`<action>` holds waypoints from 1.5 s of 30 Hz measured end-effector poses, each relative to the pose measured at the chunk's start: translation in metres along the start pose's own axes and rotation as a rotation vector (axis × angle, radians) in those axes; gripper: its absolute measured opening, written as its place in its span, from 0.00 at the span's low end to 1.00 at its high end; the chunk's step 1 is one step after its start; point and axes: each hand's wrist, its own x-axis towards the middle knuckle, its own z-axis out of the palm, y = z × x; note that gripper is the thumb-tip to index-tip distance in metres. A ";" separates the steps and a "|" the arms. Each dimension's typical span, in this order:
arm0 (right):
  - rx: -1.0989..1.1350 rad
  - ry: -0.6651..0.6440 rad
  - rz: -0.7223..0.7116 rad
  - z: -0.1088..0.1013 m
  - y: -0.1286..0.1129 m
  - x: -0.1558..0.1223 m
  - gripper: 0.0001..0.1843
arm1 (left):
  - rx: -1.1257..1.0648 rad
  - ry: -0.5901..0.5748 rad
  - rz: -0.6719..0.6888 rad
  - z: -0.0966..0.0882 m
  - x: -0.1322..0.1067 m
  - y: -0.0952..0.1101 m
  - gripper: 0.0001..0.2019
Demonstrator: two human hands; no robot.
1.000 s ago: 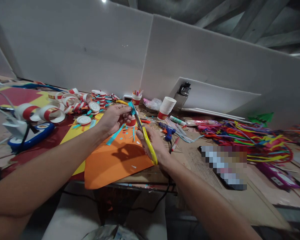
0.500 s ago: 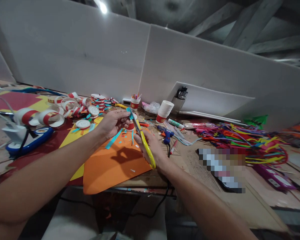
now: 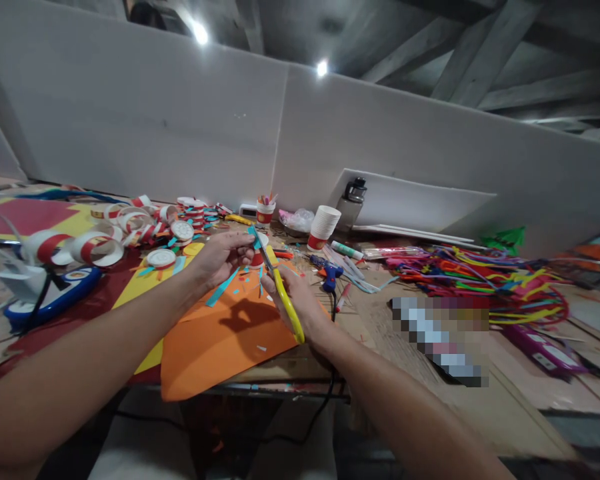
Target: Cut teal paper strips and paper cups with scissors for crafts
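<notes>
Left hand [image 3: 224, 259]: thumb and fingertips pinching a small blue paper piece [image 3: 253, 233]. Right hand [image 3: 303, 303]: curled round the yellow handles of the scissors [image 3: 290, 308], blades angled up and away, meeting the paper piece in view. Can't tell whether the blades are closed on it. Both items are held up over the orange sheet [image 3: 205, 350], which runs to the near edge of the surface [image 3: 563, 393]. Red-and-white cup [image 3: 256, 260] partly hidden behind the blades. Cup stack [image 3: 324, 227] and dark-capped bottle [image 3: 350, 210] stand toward the far edge, right of the hands. Blue glue gun [image 3: 331, 275] lies right of the scissors. Cut cup rings [image 3: 87, 252] piled left, also nearer the far edge.
</notes>
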 end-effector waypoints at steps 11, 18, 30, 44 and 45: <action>0.045 0.015 0.031 0.003 0.003 0.000 0.16 | -0.012 0.026 -0.024 0.002 -0.001 0.000 0.02; 0.138 0.025 0.084 0.004 0.000 0.000 0.17 | 0.000 -0.008 -0.015 -0.002 0.002 -0.001 0.03; 0.250 0.006 0.081 -0.001 0.010 0.004 0.19 | 0.133 -0.057 0.094 0.002 -0.004 -0.001 0.11; 0.179 0.025 0.061 -0.004 0.007 0.002 0.19 | 0.160 -0.136 0.085 0.002 -0.004 -0.006 0.14; 0.174 0.028 0.064 -0.003 0.007 0.002 0.19 | 0.164 -0.143 0.088 0.002 -0.004 -0.007 0.14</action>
